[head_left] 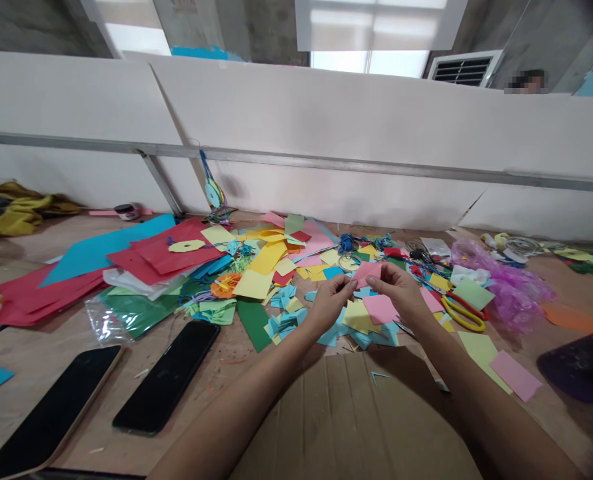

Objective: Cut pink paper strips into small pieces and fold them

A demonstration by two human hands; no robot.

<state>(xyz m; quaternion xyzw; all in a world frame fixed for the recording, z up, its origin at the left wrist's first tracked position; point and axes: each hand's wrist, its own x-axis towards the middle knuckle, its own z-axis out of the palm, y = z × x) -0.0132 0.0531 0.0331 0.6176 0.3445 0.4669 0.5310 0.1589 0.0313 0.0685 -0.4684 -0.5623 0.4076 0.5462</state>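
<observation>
My left hand (329,301) and my right hand (400,288) meet above the middle of the table. Both pinch a small pink paper square (366,272) between thumb and fingers, one hand on each side of it. Right under the hands lie another pink square (379,309), a yellow piece (356,317) and light blue scraps (282,323). Yellow-handled scissors (462,313) rest just right of my right hand.
Large red (169,253), blue (96,251) and green (131,313) sheets cover the left side. Two dark phones (169,375) (51,413) lie at front left. A crumpled pink plastic bag (506,283) sits at right. A white partition wall (326,133) stands behind the table.
</observation>
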